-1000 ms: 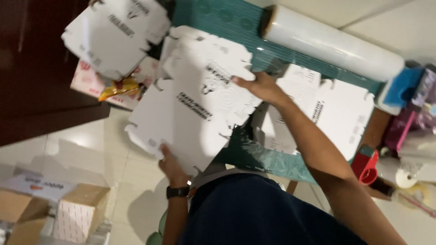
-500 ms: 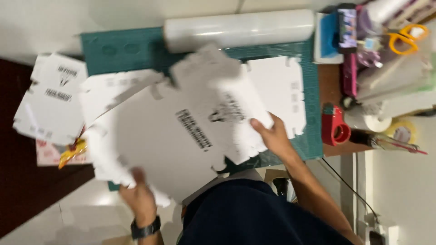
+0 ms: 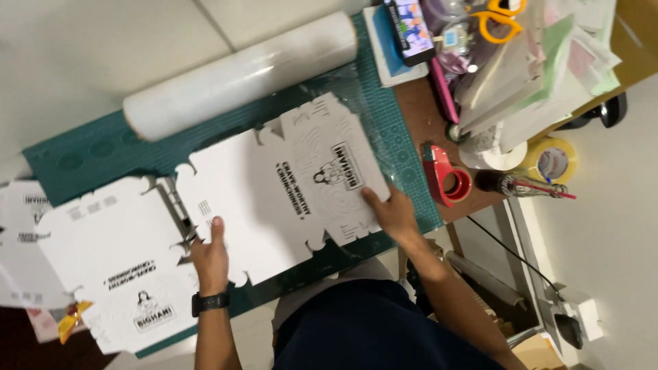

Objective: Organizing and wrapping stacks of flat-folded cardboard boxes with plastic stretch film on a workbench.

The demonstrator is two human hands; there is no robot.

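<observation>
A flat white die-cut cardboard box blank (image 3: 274, 192) with black print lies on a green cutting mat (image 3: 82, 154). My left hand (image 3: 209, 253), with a black watch on the wrist, rests on the blank's near left edge. My right hand (image 3: 387, 209) presses its near right corner, fingers spread flat. A second flat blank (image 3: 116, 260) lies to the left, partly under the first one. Neither hand grips anything; both lie on the cardboard.
A big roll of clear wrap (image 3: 240, 75) lies along the mat's far edge. To the right are a red tape dispenser (image 3: 449, 178), tape rolls (image 3: 552, 161), yellow-handled scissors (image 3: 500, 20) and stacked papers (image 3: 541, 75). More blanks (image 3: 20, 240) lie at far left.
The view has swung so the desk sits more level. The top blank has been laid flat on the mat, and both hands now rest on its near edge.
</observation>
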